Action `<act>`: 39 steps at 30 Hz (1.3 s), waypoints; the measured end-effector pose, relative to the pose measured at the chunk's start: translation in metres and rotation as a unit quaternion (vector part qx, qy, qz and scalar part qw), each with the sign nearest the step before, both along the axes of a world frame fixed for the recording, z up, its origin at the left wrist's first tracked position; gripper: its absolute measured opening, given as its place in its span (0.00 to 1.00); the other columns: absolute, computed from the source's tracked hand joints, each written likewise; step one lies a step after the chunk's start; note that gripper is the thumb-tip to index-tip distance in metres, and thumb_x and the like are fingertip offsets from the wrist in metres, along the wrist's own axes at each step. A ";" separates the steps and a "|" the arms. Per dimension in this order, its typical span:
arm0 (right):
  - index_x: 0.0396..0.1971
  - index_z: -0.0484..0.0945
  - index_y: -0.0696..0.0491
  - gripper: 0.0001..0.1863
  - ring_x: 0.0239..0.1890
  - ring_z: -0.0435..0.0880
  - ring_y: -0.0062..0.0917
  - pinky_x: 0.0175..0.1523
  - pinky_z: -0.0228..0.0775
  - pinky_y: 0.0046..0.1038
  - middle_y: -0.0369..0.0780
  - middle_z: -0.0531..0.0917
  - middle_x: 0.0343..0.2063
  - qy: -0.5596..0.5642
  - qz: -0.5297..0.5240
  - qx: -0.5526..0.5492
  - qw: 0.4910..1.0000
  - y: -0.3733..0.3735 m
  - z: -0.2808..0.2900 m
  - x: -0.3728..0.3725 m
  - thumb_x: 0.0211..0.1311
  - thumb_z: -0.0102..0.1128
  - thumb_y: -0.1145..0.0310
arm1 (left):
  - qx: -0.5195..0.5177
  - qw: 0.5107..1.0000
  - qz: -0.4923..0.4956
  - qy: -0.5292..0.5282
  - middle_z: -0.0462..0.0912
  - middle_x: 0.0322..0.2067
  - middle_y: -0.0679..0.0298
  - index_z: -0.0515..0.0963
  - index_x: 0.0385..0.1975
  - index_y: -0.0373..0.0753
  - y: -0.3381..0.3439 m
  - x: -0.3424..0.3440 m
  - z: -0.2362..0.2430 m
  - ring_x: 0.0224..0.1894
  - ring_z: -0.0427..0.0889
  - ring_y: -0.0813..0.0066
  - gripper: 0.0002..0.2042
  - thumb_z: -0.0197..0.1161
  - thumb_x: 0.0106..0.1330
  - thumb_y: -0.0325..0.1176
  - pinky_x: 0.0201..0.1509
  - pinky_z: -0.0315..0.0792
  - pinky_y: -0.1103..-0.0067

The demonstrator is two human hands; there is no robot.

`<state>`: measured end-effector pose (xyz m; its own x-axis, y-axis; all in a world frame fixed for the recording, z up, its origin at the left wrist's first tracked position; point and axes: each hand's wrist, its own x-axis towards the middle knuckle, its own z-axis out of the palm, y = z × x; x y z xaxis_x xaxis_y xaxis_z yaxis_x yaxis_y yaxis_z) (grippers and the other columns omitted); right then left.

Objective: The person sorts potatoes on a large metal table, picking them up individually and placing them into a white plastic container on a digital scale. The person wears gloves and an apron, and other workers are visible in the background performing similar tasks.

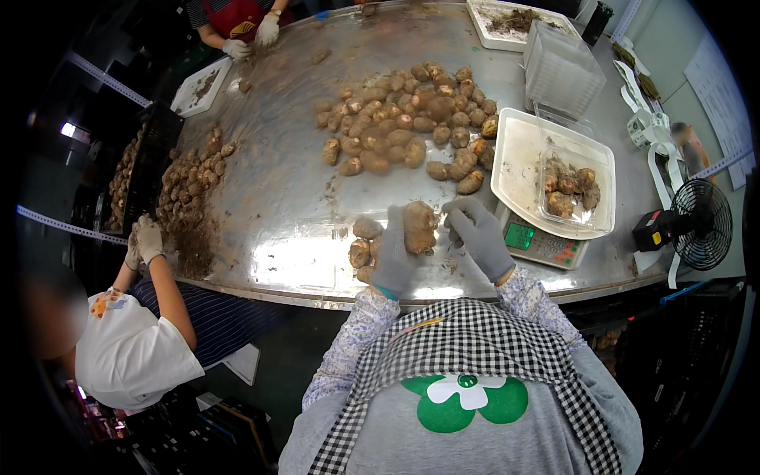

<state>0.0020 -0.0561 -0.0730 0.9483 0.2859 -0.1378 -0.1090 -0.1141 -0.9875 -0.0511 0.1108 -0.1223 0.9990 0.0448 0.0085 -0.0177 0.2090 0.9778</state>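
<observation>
My left hand (393, 257), in a grey glove, is closed against brown, rough-skinned taro tubers (419, 226) that stand out on its right side above the metal table. A few more taros (361, 252) lie just left of that hand. My right hand (481, 233), also grey-gloved, is a little to the right of the held taros and apart from them. Its fingers are curled in toward the thumb; what they hold, if anything, is hidden. Ahead of both hands spreads a large pile of taros (396, 119).
On the right, a digital scale (546, 248) carries a white tray (514, 170) with a clear box (571, 186) of taros. Stacked clear boxes (564, 71) and a black fan (701, 224) stand beyond. Co-workers' gloved hands (148, 237) work at left, beside another pile (186, 178).
</observation>
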 end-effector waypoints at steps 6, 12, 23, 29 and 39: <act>0.30 0.79 0.56 0.17 0.25 0.79 0.30 0.34 0.71 0.30 0.42 0.80 0.25 -0.202 0.124 -0.225 0.945 0.009 0.008 -0.004 0.62 0.59 0.55 | 0.249 0.965 0.066 -0.041 0.76 0.45 0.59 0.65 0.56 0.32 -0.005 -0.013 0.007 0.44 0.79 0.74 0.20 0.43 0.76 0.43 0.47 0.77 0.80; 0.23 0.77 0.57 0.18 0.20 0.75 0.29 0.30 0.68 0.31 0.43 0.79 0.20 -0.100 0.107 -0.130 0.981 0.013 -0.001 -0.006 0.62 0.57 0.57 | 0.327 0.922 0.115 -0.172 0.78 0.33 0.60 0.69 0.48 0.33 -0.015 -0.026 0.049 0.33 0.78 0.73 0.25 0.40 0.75 0.53 0.37 0.75 0.80; 0.25 0.78 0.58 0.20 0.23 0.77 0.31 0.32 0.69 0.31 0.44 0.78 0.20 -0.188 0.186 -0.217 0.940 0.007 -0.004 -0.012 0.63 0.56 0.53 | -0.016 0.993 0.121 0.001 0.79 0.40 0.59 0.69 0.53 0.36 -0.025 -0.033 0.027 0.38 0.79 0.70 0.27 0.42 0.73 0.57 0.36 0.77 0.76; 0.24 0.77 0.58 0.19 0.24 0.78 0.38 0.32 0.70 0.35 0.46 0.78 0.20 -0.125 0.181 -0.200 0.955 0.011 -0.005 -0.013 0.63 0.55 0.55 | -0.132 0.980 0.081 0.125 0.77 0.46 0.63 0.70 0.55 0.36 -0.010 -0.044 0.028 0.46 0.78 0.76 0.23 0.49 0.73 0.49 0.48 0.77 0.78; 0.26 0.79 0.55 0.21 0.31 0.81 0.41 0.40 0.73 0.39 0.46 0.82 0.25 -0.172 0.217 -0.367 0.888 0.017 -0.040 -0.005 0.65 0.49 0.52 | 0.174 0.917 0.309 0.184 0.78 0.41 0.60 0.73 0.46 0.34 0.077 -0.067 0.045 0.43 0.79 0.72 0.19 0.56 0.70 0.45 0.46 0.76 0.77</act>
